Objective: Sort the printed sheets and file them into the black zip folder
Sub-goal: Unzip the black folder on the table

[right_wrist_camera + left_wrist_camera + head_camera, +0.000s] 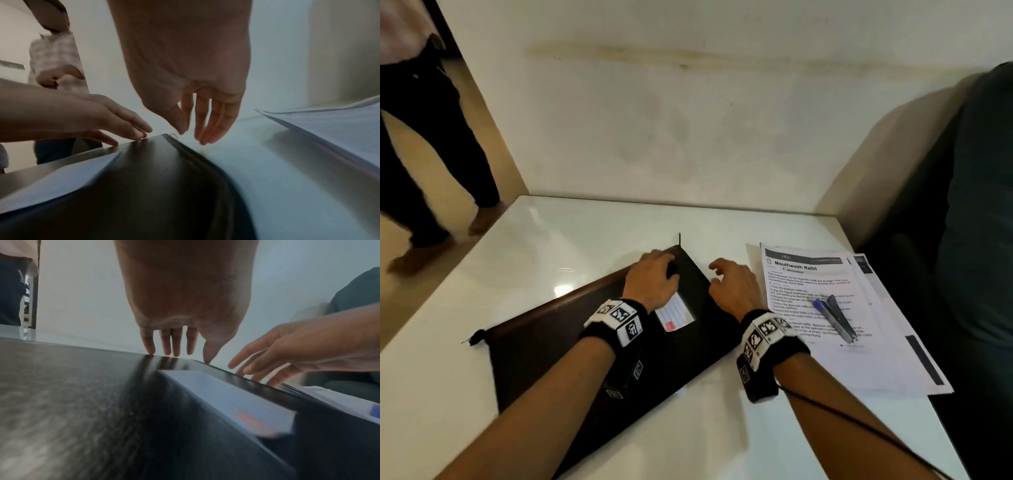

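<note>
The black zip folder (534,363) lies slantwise on the white table (544,240), a white label card (675,312) on its cover. My left hand (654,274) rests straight fingertips (151,350) on the folder (102,402) near its far corner. My right hand (732,284) hovers just off the folder's right edge, fingers relaxed and holding nothing; in the right wrist view its fingertips (203,141) hang over the table beside the zip pull (173,135). The printed sheets (859,363) lie stacked to the right, topmost headed "Mouthwash Refill".
Two pens (835,318) lie on the sheets. A second zip pull (474,337) sticks out at the folder's left end. A person (431,154) stands in the doorway at left. A dark seat (979,205) borders the table's right side; the wall closes the far edge.
</note>
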